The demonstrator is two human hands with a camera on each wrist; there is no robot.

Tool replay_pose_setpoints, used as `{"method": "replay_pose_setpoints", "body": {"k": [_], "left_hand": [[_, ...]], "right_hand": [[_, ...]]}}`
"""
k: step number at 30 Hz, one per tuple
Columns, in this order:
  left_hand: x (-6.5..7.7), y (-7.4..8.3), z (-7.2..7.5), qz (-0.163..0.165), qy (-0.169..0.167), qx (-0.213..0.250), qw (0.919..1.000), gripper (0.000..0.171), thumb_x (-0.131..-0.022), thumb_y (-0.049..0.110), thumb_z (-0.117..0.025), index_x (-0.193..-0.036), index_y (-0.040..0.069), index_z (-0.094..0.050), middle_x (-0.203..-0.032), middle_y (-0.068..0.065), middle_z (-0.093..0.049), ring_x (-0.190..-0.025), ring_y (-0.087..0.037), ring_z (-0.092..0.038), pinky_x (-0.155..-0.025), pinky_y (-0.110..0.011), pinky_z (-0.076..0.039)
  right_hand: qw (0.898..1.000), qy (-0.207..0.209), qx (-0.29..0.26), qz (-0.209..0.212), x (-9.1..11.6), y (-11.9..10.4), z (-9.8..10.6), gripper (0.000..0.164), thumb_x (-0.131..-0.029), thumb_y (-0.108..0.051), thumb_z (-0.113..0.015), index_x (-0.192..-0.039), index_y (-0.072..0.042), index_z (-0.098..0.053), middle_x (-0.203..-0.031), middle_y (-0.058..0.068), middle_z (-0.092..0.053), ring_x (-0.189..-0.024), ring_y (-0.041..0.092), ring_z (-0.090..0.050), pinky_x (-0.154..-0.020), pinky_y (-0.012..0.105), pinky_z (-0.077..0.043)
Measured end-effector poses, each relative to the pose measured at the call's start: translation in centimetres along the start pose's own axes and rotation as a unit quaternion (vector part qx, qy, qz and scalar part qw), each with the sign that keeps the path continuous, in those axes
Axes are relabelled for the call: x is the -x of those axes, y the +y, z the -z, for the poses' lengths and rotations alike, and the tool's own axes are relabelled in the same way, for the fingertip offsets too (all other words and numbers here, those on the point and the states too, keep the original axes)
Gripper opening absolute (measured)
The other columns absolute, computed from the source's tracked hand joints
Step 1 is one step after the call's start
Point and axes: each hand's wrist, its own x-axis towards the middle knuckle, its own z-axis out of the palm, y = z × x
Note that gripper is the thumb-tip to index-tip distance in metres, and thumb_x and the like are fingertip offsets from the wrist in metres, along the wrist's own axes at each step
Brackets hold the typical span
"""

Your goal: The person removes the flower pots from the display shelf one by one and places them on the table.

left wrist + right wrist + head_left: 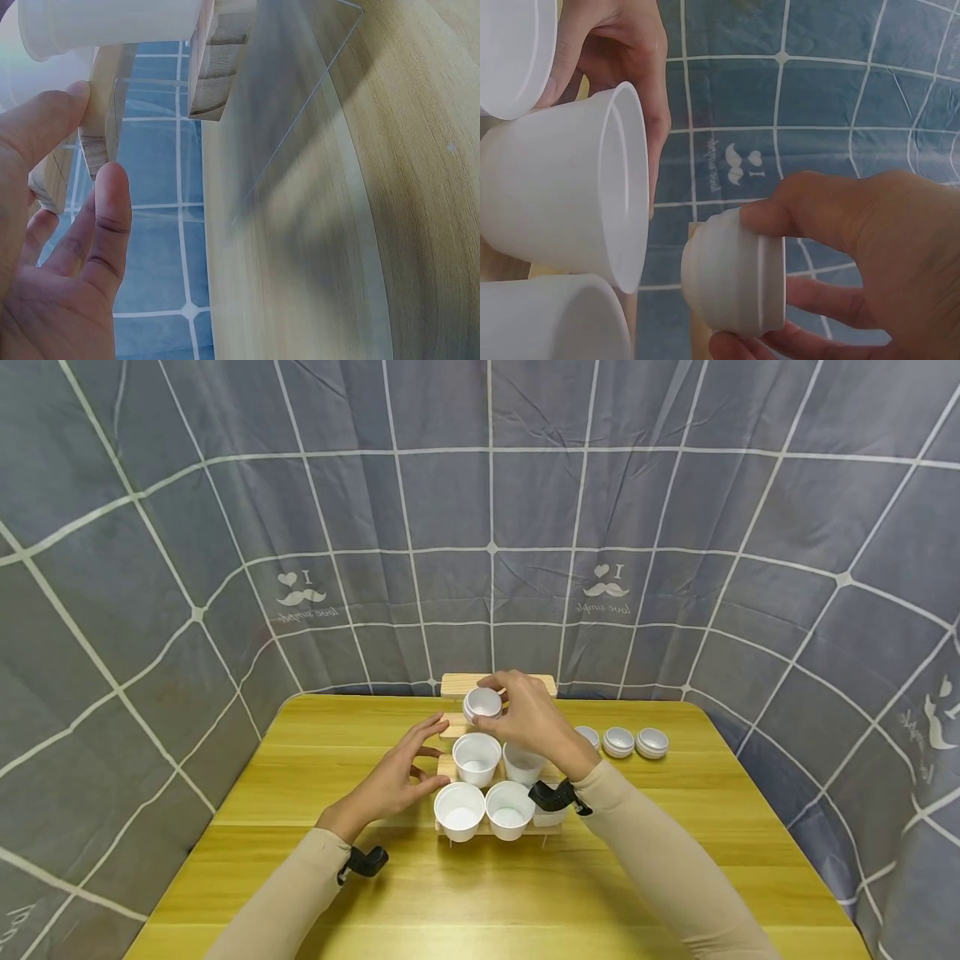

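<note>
A small white ribbed pot point(739, 274) is pinched between the thumb and fingers of my right hand point(525, 714), over an upper step of the tiered wooden stand point(453, 725). At the stand's left side, my left hand point(390, 781) grips the end of a step board point(105, 112), its thumb on one side and index finger on the other. Larger white pots stand on the lower steps: one pot point(476, 758) with another beside it, and below them a front row with a left pot point(460, 810) and a middle pot point(511, 808). My right wrist partly hides the front right pot.
Several small white pots, such as one point(618, 742), stand in a row on the wooden table point(360, 893) right of the stand. A clear panel point(300, 105) supports the boards. A grey gridded curtain point(450, 502) encloses the table's back and sides.
</note>
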Motion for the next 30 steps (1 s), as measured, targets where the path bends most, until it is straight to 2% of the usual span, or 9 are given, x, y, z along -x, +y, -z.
{"method": "replay_pose_setpoints", "body": {"k": [15, 21, 30], "left_hand": [[0.3, 0.0, 0.2, -0.008, -0.005, 0.001, 1.0, 0.093, -0.106, 0.008, -0.087, -0.182, 0.011, -0.035, -0.194, -0.02, -0.022, -0.144, -0.048, -0.072, -0.093, -0.03, -0.068], [0.4, 0.1, 0.3, -0.007, -0.005, 0.001, 1.0, 0.093, -0.106, 0.01, -0.088, -0.183, 0.012, -0.035, -0.195, -0.017, -0.023, -0.144, -0.048, -0.072, -0.093, -0.03, -0.068], [0.3, 0.0, 0.3, -0.006, -0.003, 0.001, 1.0, 0.093, -0.105, 0.007, -0.088, -0.182, 0.01, -0.036, -0.194, -0.019, -0.023, -0.143, -0.048, -0.073, -0.092, -0.03, -0.068]], "right_hand": [[0.999, 0.029, -0.018, -0.018, 1.2, 0.7, 0.6, 0.055, -0.098, -0.021, -0.095, -0.146, -0.001, -0.078, -0.14, 0.023, -0.079, -0.114, 0.038, -0.085, -0.091, 0.046, -0.072], [0.999, 0.036, -0.012, -0.019, 1.6, 1.1, 0.9, 0.054, -0.098, -0.021, -0.095, -0.146, -0.001, -0.078, -0.139, 0.023, -0.08, -0.114, 0.039, -0.085, -0.089, 0.046, -0.072], [0.999, 0.045, -0.01, -0.027, 2.1, 1.2, 1.5, 0.056, -0.099, -0.021, -0.095, -0.148, -0.002, -0.078, -0.142, 0.023, -0.079, -0.116, 0.04, -0.084, -0.088, 0.047, -0.073]]}}
